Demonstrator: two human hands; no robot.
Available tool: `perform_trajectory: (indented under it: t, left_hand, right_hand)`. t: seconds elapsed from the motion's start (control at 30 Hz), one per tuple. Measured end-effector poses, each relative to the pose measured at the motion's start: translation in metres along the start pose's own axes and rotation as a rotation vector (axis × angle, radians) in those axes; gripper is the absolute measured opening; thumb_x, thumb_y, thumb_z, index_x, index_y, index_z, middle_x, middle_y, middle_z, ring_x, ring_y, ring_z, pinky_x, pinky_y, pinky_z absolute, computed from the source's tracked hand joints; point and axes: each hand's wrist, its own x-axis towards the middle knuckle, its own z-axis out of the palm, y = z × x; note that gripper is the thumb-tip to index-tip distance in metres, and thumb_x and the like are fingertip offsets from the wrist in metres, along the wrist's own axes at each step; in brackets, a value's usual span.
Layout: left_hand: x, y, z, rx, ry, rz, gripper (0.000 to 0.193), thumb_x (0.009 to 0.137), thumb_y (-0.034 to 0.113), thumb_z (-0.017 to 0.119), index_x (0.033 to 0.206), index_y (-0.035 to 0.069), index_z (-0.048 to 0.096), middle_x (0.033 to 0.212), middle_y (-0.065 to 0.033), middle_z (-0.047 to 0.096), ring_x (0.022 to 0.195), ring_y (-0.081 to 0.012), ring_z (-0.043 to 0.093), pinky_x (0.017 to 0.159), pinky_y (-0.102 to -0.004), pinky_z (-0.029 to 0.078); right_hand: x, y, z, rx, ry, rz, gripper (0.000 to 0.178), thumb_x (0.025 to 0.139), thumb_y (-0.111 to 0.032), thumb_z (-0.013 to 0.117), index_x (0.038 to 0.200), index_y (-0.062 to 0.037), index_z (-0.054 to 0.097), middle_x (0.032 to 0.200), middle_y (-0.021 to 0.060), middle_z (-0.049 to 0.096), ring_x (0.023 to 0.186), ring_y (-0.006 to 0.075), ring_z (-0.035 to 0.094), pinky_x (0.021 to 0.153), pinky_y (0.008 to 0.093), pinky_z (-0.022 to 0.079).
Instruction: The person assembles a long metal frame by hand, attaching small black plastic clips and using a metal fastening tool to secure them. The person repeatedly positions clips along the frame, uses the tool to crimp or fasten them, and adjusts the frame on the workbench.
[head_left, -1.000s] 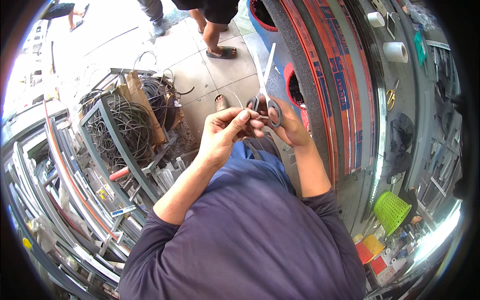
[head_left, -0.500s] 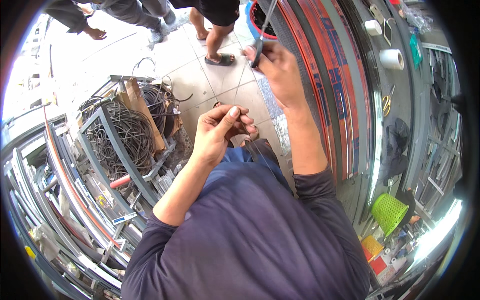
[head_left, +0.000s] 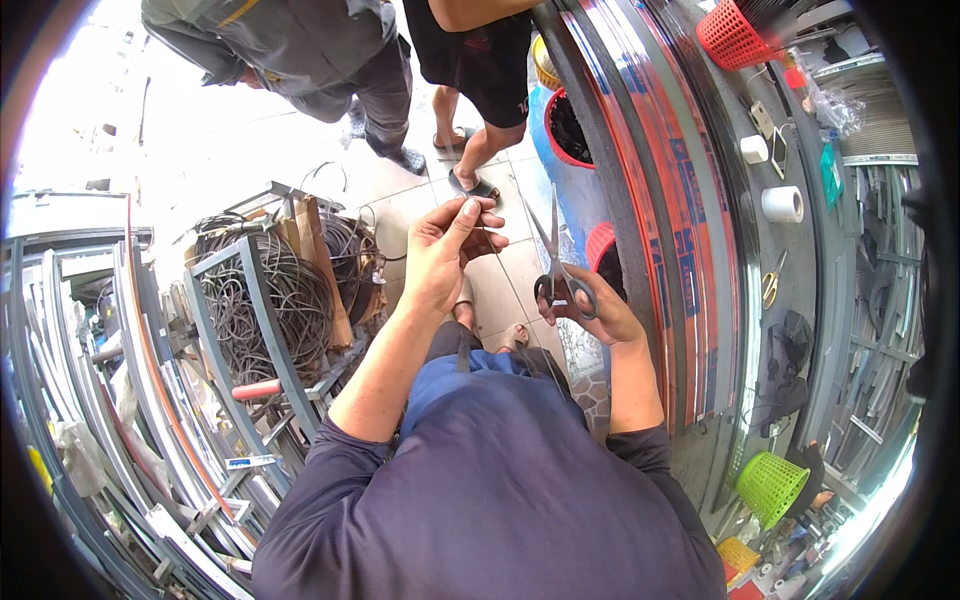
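My left hand point(head_left: 438, 252) is raised in front of my body, thumb and fingertips pinched on a thin dark strand point(head_left: 485, 231). Most of that strand is too fine to follow. To its right, my right hand point(head_left: 613, 318) holds a pair of scissors point(head_left: 554, 258) by their black handles, with fingers through the loops. The scissor blades point away from me and stand slightly apart. A gap separates them from my left fingers, and nothing shows between the blades.
At left, coiled black cable point(head_left: 270, 300) sits in a grey metal frame point(head_left: 262, 310) beside racks of metal profiles point(head_left: 160, 400). On the right, a bench bears long red-blue strips point(head_left: 680, 230), a white roll point(head_left: 782, 204) and yellow-handled scissors point(head_left: 772, 284). Two people point(head_left: 330, 60) stand ahead.
My right hand has come down toward me with the scissors, whose blades now show apart. My left hand keeps its pinch. The view has shifted, showing more of the people ahead.
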Motion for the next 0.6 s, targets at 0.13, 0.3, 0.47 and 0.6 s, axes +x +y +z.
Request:
perform_trajectory:
  t: [0.13, 0.3, 0.47, 0.6]
  left_hand:
    - [0.009, 0.008, -0.007, -0.035, 0.0, 0.042, 0.033, 0.115, 0.028, 0.074, 0.128, -0.003, 0.078, 0.106, -0.0112, 0.082, 0.088, -0.0211, 0.081, 0.085, -0.0368, 0.067]
    - [0.01, 0.01, -0.02, -0.061, 0.013, 0.054, 0.033, 0.115, 0.027, 0.074, 0.129, -0.003, 0.078, 0.106, -0.0111, 0.082, 0.087, -0.0212, 0.081, 0.083, -0.0362, 0.066]
    - [0.008, 0.011, -0.034, -0.09, 0.083, 0.036, 0.032, 0.115, 0.025, 0.074, 0.13, -0.003, 0.077, 0.105, -0.0116, 0.081, 0.088, -0.0199, 0.08, 0.083, -0.0356, 0.066]
    - [0.005, 0.012, -0.04, -0.13, 0.155, 0.071, 0.028, 0.114, 0.022, 0.074, 0.127, -0.003, 0.078, 0.104, -0.0115, 0.081, 0.086, -0.0215, 0.079, 0.082, -0.0382, 0.067]
  right_hand:
    - [0.022, -0.006, -0.006, -0.038, -0.049, -0.011, 0.073, 0.101, -0.06, 0.084, 0.14, -0.0021, 0.066, 0.114, 0.0088, 0.073, 0.105, 0.0187, 0.071, 0.086, 0.0364, 0.057]
    - [0.067, 0.033, -0.036, -0.07, 0.026, 0.212, 0.053, 0.108, -0.056, 0.076, 0.132, -0.009, 0.069, 0.111, 0.0054, 0.075, 0.097, 0.0163, 0.069, 0.082, 0.0337, 0.055]
    - [0.214, 0.141, -0.084, -0.54, 0.114, 0.433, 0.054, 0.104, -0.061, 0.075, 0.117, -0.0083, 0.075, 0.099, 0.0037, 0.077, 0.082, 0.0154, 0.068, 0.072, 0.0336, 0.054]
    - [0.372, 0.186, -0.087, -0.864, 0.174, 0.276, 0.077, 0.089, -0.08, 0.078, 0.092, -0.0031, 0.087, 0.082, 0.0121, 0.079, 0.071, 0.0199, 0.072, 0.064, 0.04, 0.056]
